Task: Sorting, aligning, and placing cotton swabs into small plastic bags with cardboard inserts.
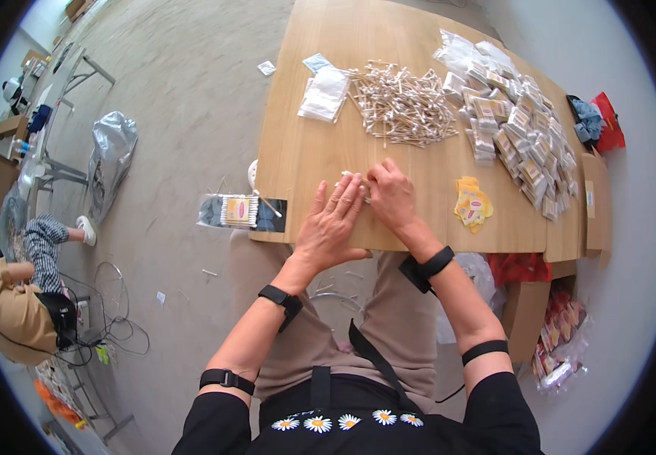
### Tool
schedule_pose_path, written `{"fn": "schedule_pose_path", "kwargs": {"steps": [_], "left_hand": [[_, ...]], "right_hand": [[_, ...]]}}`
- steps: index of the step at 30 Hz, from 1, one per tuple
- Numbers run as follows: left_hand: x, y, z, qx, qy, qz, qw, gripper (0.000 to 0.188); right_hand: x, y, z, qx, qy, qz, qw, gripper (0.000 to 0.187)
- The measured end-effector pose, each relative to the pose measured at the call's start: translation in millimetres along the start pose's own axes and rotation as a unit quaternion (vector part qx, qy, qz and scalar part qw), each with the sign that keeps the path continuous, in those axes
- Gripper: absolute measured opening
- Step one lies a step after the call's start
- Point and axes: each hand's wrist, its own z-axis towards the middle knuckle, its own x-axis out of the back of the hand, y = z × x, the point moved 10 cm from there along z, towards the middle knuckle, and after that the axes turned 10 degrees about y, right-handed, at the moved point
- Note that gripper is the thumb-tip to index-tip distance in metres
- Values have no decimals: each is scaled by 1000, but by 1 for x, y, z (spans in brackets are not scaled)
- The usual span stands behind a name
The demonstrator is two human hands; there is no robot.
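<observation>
My left hand (333, 220) lies flat near the front edge of the wooden table (305, 152), its fingers spread over a small clear packet (352, 178) that is mostly hidden. My right hand (391, 193) presses on the same packet from the right, fingers curled down. A loose heap of cotton swabs (402, 105) lies just beyond both hands. Whether swabs are inside the packet cannot be told.
Several filled small packets (521, 125) are piled at the table's right. Empty clear bags (326, 92) lie at the left, yellow labels (472, 203) at the right, a swab pack (241, 211) at the left edge. A seated person (21, 288) is on the floor at left.
</observation>
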Motion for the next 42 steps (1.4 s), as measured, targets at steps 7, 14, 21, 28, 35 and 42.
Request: {"fn": "schedule_pose_path", "kwargs": {"steps": [7, 14, 21, 28, 35, 42], "left_hand": [[-15, -3, -4, 9, -34, 1, 999, 117], [0, 6, -3, -45, 82, 71, 993, 61], [-5, -4, -6, -7, 45, -71, 996, 86], [-8, -1, 2, -7, -3, -9, 1000, 123], [-7, -1, -1, 9, -18, -3, 1000, 124], [-4, 3, 0, 5, -31, 2, 999, 124]], "right_hand": [[-17, -57, 25, 24, -62, -51, 996, 14], [-107, -148, -11, 101, -257, -65, 959, 19], [-74, -99, 22, 68, -168, -129, 975, 14], [-28, 0, 49, -52, -41, -179, 982, 14], [-19, -14, 52, -12, 61, -184, 981, 20], [6, 17, 80, 0, 46, -214, 976, 10]]}}
